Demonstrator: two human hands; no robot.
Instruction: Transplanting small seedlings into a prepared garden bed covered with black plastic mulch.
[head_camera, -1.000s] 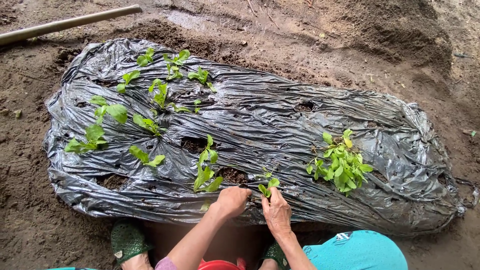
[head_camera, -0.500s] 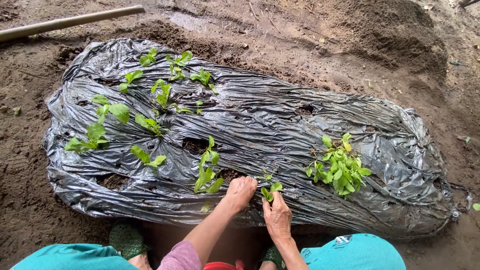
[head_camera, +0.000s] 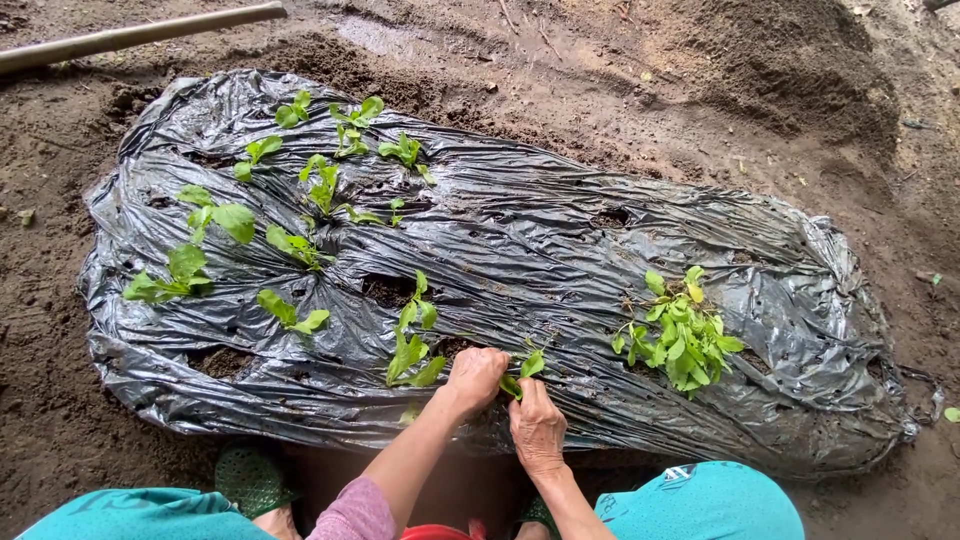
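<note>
A black plastic sheet (head_camera: 560, 250) lies over a soil bed, with holes torn in it. My left hand (head_camera: 475, 378) is curled into a fist at a hole near the sheet's front edge, knuckles up. Right beside it, my right hand (head_camera: 537, 425) pinches a small green seedling (head_camera: 525, 367) at its base, the leaves poking up between both hands. A taller seedling (head_camera: 412, 345) stands planted just left of my left hand.
Several seedlings (head_camera: 290, 240) grow in holes on the sheet's left half. A loose bunch of seedlings (head_camera: 680, 335) lies on the right. A long pole (head_camera: 130, 38) lies at the far left; a soil mound (head_camera: 790, 60) rises far right. A green shoe (head_camera: 250, 475) and teal-clad knee (head_camera: 700, 505) are below.
Both hands have shifted slightly left and forward onto the sheet. The small seedling has tilted and now sits lower between them, at the hole.
</note>
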